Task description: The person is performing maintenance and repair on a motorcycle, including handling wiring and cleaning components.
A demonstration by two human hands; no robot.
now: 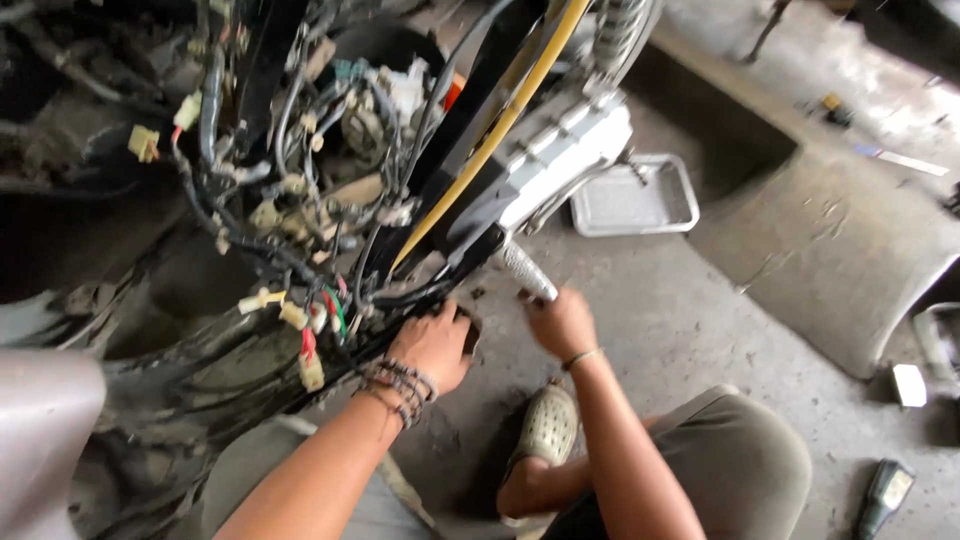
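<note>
I crouch beside a stripped scooter with bare wiring (300,200) and a black frame (470,130). My left hand (435,345), with bead bracelets on the wrist, presses against the dark lower edge of the body under the hanging connectors. My right hand (560,320) is closed around the lower end of a silver knurled footpeg (525,270) that sticks out below the grey engine cover (560,150). A yellow tube (500,120) runs diagonally along the frame.
A metal tray (635,195) lies on the concrete floor past the engine. A dark floor pit (720,140) opens behind it. A dark bottle (882,495) lies at the lower right, a white container (940,340) at the right edge. My foot (545,430) wears a pale clog.
</note>
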